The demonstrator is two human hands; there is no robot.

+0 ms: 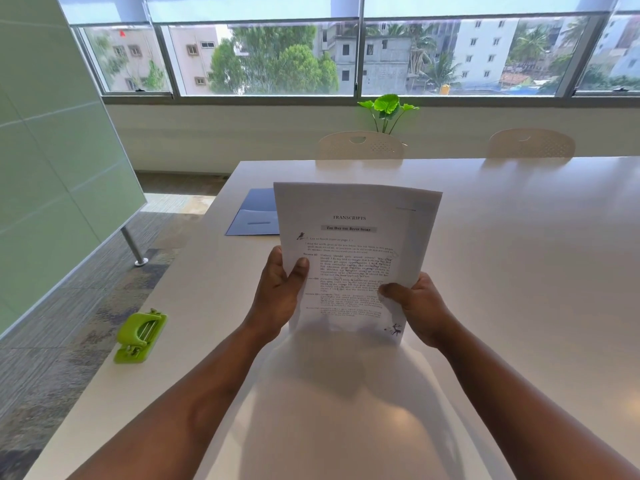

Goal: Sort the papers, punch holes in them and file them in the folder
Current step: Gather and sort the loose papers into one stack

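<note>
the left hand (278, 289) is curled round the left edge of a sheaf of printed papers (356, 237), thumb laid on the front page; the right hand (417, 308) pinches the lower right edge in the same way. the sheaf is held upright above the white table (519, 271), its long axis running up and away from the person, the top page headed "transcripts". the green hole punch (140, 336) is set near the table's left edge, well apart from the papers and nearer the left hand. the blue folder (254, 214) is seen lying flat beyond the sheaf, to the left, partly hidden by it. sorting is judged unfinished; punching calls for a leftward move.
</note>
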